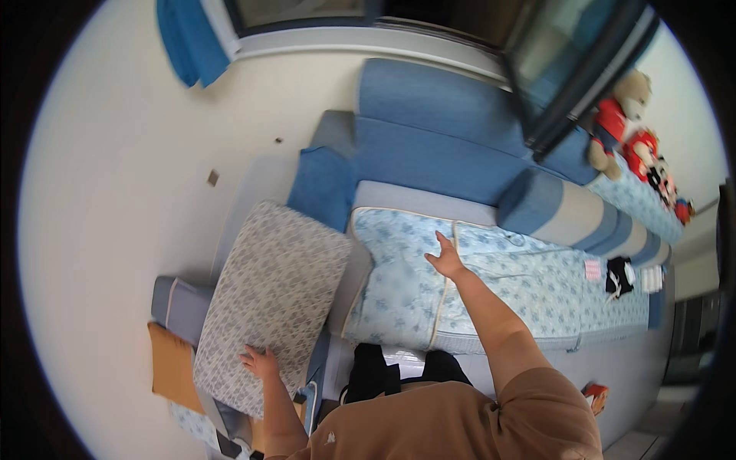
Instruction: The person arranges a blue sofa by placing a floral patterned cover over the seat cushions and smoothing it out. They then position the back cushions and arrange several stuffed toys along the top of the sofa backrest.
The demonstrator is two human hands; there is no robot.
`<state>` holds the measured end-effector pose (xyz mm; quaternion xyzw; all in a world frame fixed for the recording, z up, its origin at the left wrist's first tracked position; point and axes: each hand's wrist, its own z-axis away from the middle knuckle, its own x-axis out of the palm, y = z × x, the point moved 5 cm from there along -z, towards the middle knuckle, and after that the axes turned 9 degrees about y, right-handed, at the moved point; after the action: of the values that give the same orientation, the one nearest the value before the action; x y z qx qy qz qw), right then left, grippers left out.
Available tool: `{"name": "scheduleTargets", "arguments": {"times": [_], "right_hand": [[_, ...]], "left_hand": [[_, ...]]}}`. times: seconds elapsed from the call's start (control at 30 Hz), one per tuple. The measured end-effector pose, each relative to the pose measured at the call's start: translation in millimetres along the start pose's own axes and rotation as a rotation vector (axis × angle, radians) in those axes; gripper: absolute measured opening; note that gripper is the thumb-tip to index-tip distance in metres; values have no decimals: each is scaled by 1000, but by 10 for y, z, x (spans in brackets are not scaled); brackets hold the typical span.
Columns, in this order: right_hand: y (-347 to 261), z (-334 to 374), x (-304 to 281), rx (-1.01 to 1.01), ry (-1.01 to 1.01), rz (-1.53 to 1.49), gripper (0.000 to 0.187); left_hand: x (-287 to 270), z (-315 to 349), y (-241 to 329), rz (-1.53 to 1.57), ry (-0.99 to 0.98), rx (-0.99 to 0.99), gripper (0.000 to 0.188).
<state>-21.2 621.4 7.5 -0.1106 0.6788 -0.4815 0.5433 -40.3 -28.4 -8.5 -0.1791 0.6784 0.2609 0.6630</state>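
Note:
My right hand (445, 257) reaches out over the light-blue floral seat cover (399, 287) of a long sofa. Its fingers are spread and nothing is in them; whether it touches the cover I cannot tell. On the left, my left hand (261, 362) is at the lower part of a rectangular grey-and-white patterned cushion or pad (280, 268), its fingers apart. That pad slopes beside the sofa's left end, near a blue cloth (322, 184) draped over the armrest. A pale seam runs across the seat cover close to my right hand.
Blue backrests (437, 153) line the far side, below a window with an open pane (583, 77) jutting inward. A striped bolster (552, 211) and several stuffed toys (613, 123) are on the right. A black cloth item (618, 277) lies on the seat. An orange-brown panel (180, 364) stands at left.

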Motion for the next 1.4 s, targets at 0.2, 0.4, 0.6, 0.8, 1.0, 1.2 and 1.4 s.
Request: {"name": "scheduleTargets", "arguments": {"times": [0.2,0.4,0.6,0.8,1.0,1.2,1.4], "right_hand": [[1788,337,-1847,152,235,12,77],[3296,915,-3197,360,327,37,76],[4346,1575,-4053,562,330,92,73],[4701,1979,-4074,682,333,13,70],[4520,1840,-4160,516,360,-32,69],[4331,1137,-4563,338,405,-70,64],[4266,180,-4960,164,332,-27,62]], "left_hand": [[421,700,1666,188,-56,611,80],[1327,3195,3366,452,-451,875,90],[1125,5338,4338,317,-715,1075,94],[864,5569,4775,314,-726,1213,92],[892,5333,5159,302,-632,1285,91],[509,5830,5709,448,-600,1362,85],[314,6375,6025,521,-561,1374,82]]}}
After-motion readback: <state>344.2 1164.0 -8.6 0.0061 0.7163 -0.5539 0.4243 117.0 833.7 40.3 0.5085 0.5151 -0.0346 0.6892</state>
